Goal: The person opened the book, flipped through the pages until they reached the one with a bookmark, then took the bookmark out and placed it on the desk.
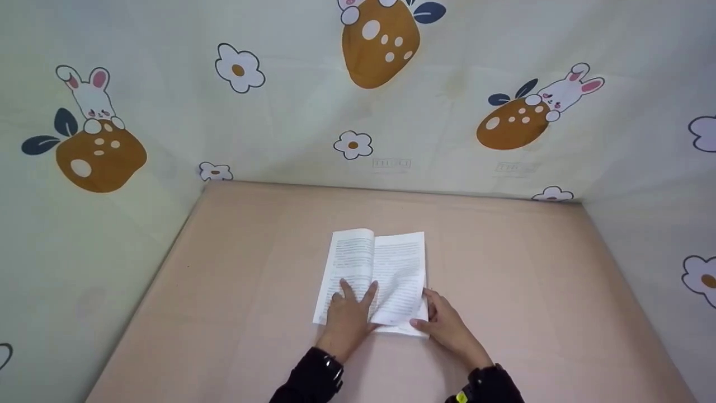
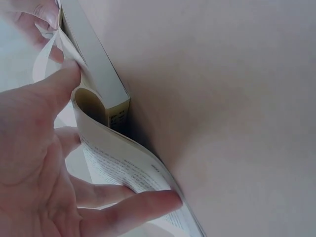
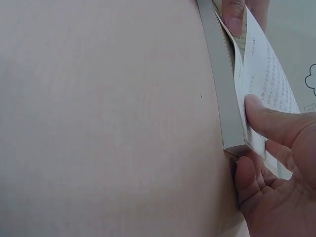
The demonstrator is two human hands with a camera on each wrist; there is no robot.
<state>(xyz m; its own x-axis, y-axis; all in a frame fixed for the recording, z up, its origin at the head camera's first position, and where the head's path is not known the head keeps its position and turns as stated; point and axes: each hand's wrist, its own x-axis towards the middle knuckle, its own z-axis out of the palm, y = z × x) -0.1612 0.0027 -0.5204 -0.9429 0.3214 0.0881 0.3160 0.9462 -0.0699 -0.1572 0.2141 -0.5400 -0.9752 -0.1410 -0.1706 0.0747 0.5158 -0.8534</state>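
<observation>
A thick book (image 1: 397, 260) lies spread on the table, printed text on both pages. The left hand (image 1: 348, 316) rests on the left page with fingers spread, its thumb by the spine. From the left wrist view, that page (image 2: 133, 153) curves up near the spine, beside the thick page block (image 2: 98, 59). At the lower right corner, the right hand (image 1: 450, 330) pinches the book's edge, thumb on top. In the right wrist view its thumb presses a slightly lifted page (image 3: 266, 74), and its other fingers curl by the side of the page block (image 3: 215, 74).
The table (image 1: 251, 268) has a plain pinkish-beige cover. Cloth walls (image 1: 291, 112) printed with rabbits, flowers and brown fruit stand at the back and both sides. Dark sleeves (image 1: 310, 375) and wrist straps cover both forearms.
</observation>
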